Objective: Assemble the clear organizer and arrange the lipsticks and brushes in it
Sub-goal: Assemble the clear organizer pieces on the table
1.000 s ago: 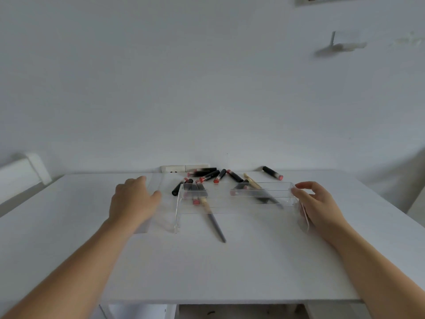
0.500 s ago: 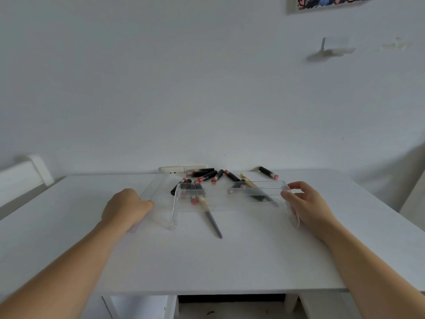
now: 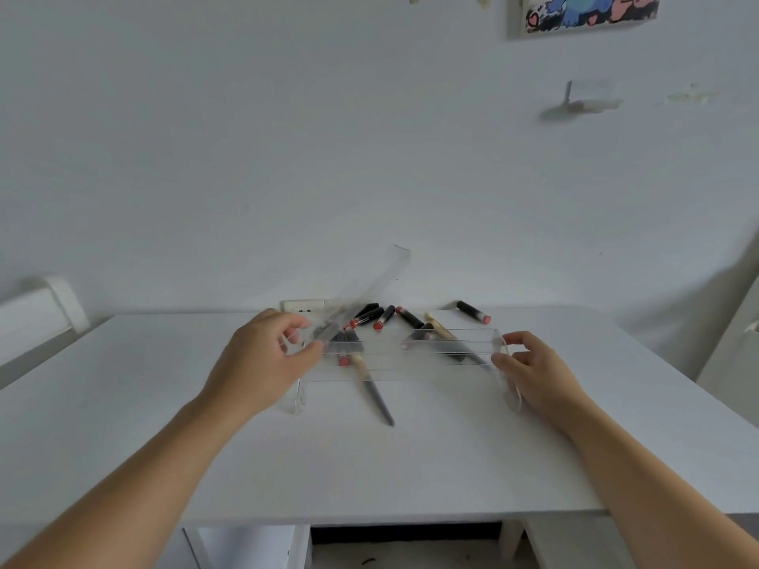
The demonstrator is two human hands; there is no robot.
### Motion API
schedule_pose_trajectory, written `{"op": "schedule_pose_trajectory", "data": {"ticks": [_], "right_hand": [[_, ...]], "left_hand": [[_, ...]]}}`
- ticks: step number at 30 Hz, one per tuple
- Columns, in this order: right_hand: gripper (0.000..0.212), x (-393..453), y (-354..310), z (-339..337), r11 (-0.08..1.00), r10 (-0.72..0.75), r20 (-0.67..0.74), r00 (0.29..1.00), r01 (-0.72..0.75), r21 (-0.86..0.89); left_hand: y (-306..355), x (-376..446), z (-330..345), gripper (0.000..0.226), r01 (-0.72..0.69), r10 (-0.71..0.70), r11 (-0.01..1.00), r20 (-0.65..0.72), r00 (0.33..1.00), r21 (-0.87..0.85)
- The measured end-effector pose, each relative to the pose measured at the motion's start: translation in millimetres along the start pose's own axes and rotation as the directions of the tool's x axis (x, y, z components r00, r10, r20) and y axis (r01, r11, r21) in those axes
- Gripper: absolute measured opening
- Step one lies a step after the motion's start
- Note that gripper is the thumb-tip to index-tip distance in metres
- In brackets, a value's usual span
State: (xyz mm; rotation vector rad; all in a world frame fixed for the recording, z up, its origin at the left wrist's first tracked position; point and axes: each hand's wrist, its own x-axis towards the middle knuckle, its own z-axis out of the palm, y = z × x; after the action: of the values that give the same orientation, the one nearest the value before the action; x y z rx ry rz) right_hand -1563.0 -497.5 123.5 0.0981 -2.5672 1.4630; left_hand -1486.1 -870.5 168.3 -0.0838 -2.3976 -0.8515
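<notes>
A clear organizer frame (image 3: 410, 373) stands across the middle of the white table (image 3: 369, 466). My right hand (image 3: 538, 373) grips its right end wall. My left hand (image 3: 263, 363) pinches a loose clear panel (image 3: 382, 277) at the frame's left end; the blurred panel tilts up toward the wall. Several black lipsticks (image 3: 386, 317) with red ends lie behind and under the frame, and one lipstick (image 3: 473, 312) lies apart at the back right. One brush (image 3: 376, 398) sticks out toward me from under the frame. Another brush (image 3: 441, 332) lies under its right half.
A wall socket (image 3: 304, 308) sits at the table's back edge behind the lipsticks. A white chair or rail (image 3: 37, 314) stands at the far left. White furniture (image 3: 735, 355) stands past the table's right edge. The table's front edge runs below my forearms.
My left hand has lifted the clear panel off the table beside the frame and swung it up toward the wall. My right hand stays on the frame's right end.
</notes>
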Motion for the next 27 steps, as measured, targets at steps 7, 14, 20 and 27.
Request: {"op": "schedule_pose_trajectory", "data": {"ticks": [7,14,20,27], "right_hand": [[0.023,-21,-12,3,0.937,-0.264,-0.274,0.925,0.177,-0.302],[0.023,-71,-59,53,0.641,-0.632,0.263,0.729,0.682,-0.352],[0.038,-73,-69,84,0.586,-0.489,0.457,0.743,0.668,-0.458],[0.04,-71,-58,81,0.596,-0.364,0.283,0.887,0.456,-0.661]], "left_hand": [[9,-2,19,0.03,-0.175,0.18,0.982,0.084,0.98,-0.065],[5,1,28,0.036,-0.181,0.187,0.981,0.093,0.978,-0.07],[-4,2,28,0.026,-0.151,0.151,0.988,0.005,0.988,-0.031],[-2,1,25,0.03,-0.18,0.181,0.983,0.035,0.983,-0.032]]}}
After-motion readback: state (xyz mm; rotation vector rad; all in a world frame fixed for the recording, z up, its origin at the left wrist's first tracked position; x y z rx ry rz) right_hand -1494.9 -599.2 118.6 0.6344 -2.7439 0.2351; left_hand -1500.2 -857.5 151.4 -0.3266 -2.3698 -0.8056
